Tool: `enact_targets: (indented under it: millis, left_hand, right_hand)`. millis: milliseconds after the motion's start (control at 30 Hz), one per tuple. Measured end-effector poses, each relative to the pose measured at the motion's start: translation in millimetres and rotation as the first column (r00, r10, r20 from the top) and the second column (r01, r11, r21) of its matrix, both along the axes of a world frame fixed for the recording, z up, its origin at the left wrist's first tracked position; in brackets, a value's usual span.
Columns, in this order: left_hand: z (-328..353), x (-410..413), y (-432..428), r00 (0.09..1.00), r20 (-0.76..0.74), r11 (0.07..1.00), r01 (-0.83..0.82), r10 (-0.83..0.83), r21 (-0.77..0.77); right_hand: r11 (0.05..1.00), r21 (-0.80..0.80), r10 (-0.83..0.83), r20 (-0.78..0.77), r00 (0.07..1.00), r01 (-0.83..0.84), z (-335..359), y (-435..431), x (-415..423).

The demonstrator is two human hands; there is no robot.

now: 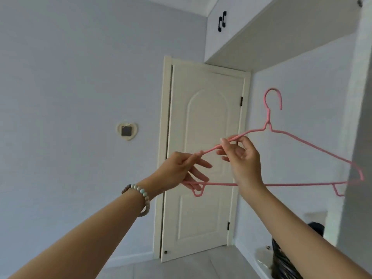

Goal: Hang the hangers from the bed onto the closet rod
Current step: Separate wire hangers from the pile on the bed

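A thin pink hanger (pixel 302 142) is held up in the air in front of a white door, hook pointing up. My left hand (pixel 181 172) grips its left end, fingers curled around the corner where the shoulder meets the bottom bar. My right hand (pixel 240 156) pinches the left shoulder wire a little higher up, between thumb and fingers. The hanger's right end reaches the white closet side panel (pixel 360 137). Neither the closet rod nor the bed is in view.
A closed cream door (pixel 203 162) stands straight ahead. A high white cabinet (pixel 261 23) runs along the top right. A dark striped object (pixel 281 258) sits low at the right by the wall. A heart-shaped wall plate (pixel 127 131) is left of the door.
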State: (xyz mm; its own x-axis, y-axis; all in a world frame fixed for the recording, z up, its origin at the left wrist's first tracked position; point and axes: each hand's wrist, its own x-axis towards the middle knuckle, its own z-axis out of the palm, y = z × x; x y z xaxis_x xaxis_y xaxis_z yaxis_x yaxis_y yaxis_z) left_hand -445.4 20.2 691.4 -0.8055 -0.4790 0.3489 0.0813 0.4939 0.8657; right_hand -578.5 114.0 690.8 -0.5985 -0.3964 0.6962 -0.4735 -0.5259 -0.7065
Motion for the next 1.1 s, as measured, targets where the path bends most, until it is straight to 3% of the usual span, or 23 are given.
enact_targets:
  millis: [533,800,933,1000,1100]
  left_hand:
    - [69,-283,210,0.921,-0.143,0.928,0.344,-0.363,-0.143]
    - [81,-407,301,0.865,-0.214,0.885,0.407,-0.453,-0.227]
    - [82,-456,335,0.867,-0.237,0.855,0.321,-0.438,-0.407]
    - [83,-474,347,0.883,-0.246,0.782,0.189,-0.4,-0.594]
    - [85,-492,360,0.901,-0.243,0.663,0.063,-0.359,-0.746]
  right_hand:
    - [0.872,-0.27,-0.399,0.092,0.912,0.408,65,235,-239]
    - [0.823,-0.217,-0.508,0.135,0.851,0.525,86,318,-355]
    - [0.849,-0.151,-0.483,0.168,0.859,0.507,97,353,-398]
    - [0.859,-0.11,-0.481,0.163,0.862,0.5,104,368,-414]
    - [0.865,-0.072,-0.484,0.143,0.863,0.497,110,386,-437]
